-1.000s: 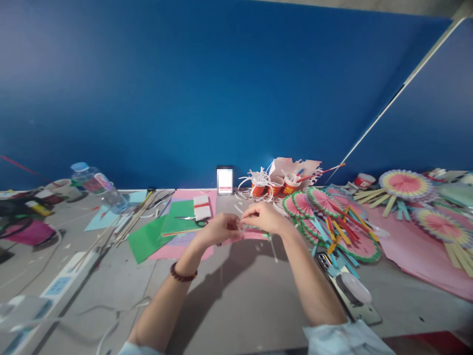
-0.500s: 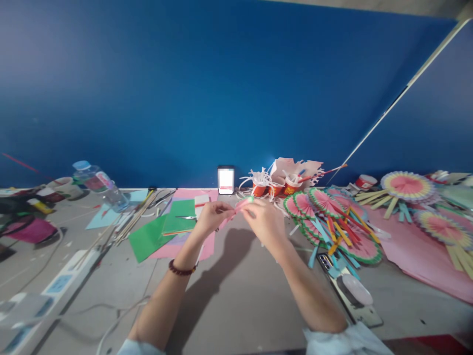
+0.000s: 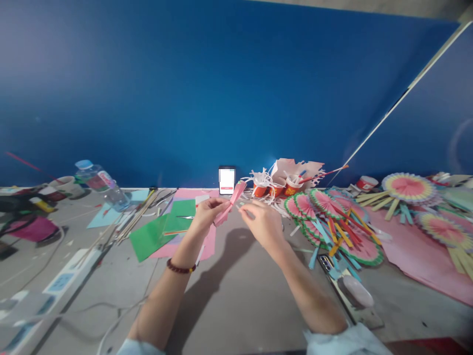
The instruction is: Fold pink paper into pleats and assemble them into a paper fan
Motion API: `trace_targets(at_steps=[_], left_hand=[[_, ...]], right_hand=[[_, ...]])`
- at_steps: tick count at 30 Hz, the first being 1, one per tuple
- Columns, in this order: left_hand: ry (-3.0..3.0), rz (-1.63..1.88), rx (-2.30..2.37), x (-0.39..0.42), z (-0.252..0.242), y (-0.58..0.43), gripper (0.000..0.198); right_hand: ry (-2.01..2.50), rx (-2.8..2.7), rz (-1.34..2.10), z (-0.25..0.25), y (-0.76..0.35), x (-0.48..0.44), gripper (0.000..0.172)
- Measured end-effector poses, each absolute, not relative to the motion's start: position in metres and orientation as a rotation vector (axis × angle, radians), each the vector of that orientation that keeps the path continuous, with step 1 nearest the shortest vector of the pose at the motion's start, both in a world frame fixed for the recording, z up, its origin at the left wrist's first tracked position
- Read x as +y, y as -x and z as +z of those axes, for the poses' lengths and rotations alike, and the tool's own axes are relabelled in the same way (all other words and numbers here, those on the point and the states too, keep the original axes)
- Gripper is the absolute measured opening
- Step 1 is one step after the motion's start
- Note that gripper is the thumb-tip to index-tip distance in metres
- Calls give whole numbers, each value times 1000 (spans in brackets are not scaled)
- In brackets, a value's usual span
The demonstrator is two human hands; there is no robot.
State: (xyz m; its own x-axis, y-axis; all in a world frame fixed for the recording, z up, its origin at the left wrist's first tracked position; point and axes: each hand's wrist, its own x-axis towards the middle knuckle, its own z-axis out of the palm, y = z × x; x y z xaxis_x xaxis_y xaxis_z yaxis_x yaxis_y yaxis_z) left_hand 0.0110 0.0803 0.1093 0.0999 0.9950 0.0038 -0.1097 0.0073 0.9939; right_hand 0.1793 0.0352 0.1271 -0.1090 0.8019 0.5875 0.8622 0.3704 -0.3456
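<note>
My left hand (image 3: pixel 209 213) is closed in a pinch on a folded strip of pink paper (image 3: pixel 233 199), which stands up at a slant above the table. To its right, my right hand (image 3: pixel 264 219) has thumb and forefinger pressed together, apart from the pink paper. A small pale bit shows at those fingertips, too small to name. Under and beyond my left hand lie green paper sheets (image 3: pixel 151 239) with scissors (image 3: pixel 185 217) on top, over a larger pink sheet (image 3: pixel 209 246).
Pleated paper fans (image 3: pixel 362 246) are piled on the right, near a phone (image 3: pixel 369 315). Red cups (image 3: pixel 291 187) with white strips stand at the back beside a lit screen (image 3: pixel 226 180). Left are a water bottle (image 3: pixel 105 185), thin sticks (image 3: pixel 138 217) and a power strip (image 3: pixel 70 271).
My right hand has come away from the pink paper. The paper now stands tilted up in my left hand and shows more of its length.
</note>
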Motion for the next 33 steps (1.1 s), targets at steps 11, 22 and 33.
trace_targets(at_steps=[11,22,33], left_hand=[[-924,1080,827,73,116,-11,34],[-1097,967,578,60,117,-14,31],[-1832,372,789,51,133,-12,12]], right_hand=[[1320,-1860,290,134,-195,42,12],[939,-1669,1432,118,-214,71,25],[987,-2074,1342,115,-232,77,23]])
